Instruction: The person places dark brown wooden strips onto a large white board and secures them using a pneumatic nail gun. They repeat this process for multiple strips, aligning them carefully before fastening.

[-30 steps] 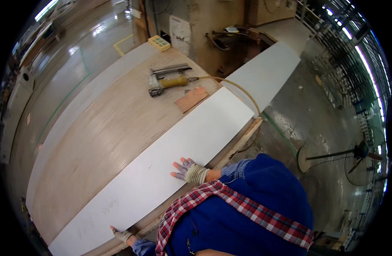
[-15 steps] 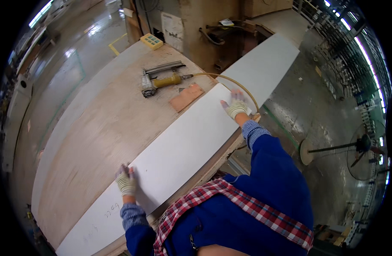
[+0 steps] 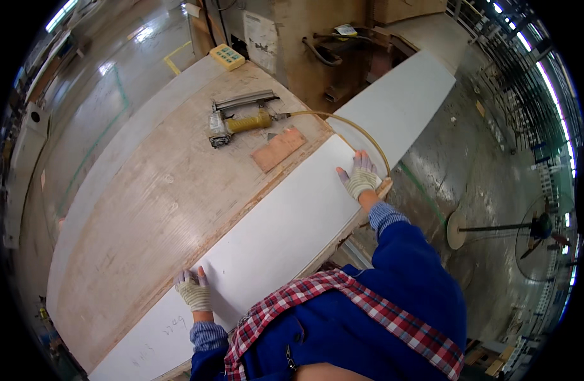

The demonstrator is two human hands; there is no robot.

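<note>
A long white panel point(image 3: 279, 219) lies along the near edge of the wooden worktable point(image 3: 146, 190), with handwritten marks toward its left end. My right hand point(image 3: 360, 179), in a striped glove with bare fingertips, lies on the panel's right end, fingers stretched and thumb apart. Toward the left, my left hand point(image 3: 194, 291), gloved alike, rests at the panel's far edge with its thumb spread from the fingers. Beyond the panel lies a yellow-handled pneumatic nail gun point(image 3: 241, 120) on its side. A reddish-brown flat piece point(image 3: 279, 148) lies between gun and panel.
A yellow air hose point(image 3: 362, 131) arcs from the gun past my right hand over the table's right end. A yellow box with buttons point(image 3: 227, 57) sits at the far corner. Another pale panel point(image 3: 400, 101) extends beyond the table. A fan point(image 3: 541, 227) stands on the right.
The white panel has slid toward my body, both hands moving with it. A rough brownish strip of table now shows along its far edge. The nail gun has stayed put.
</note>
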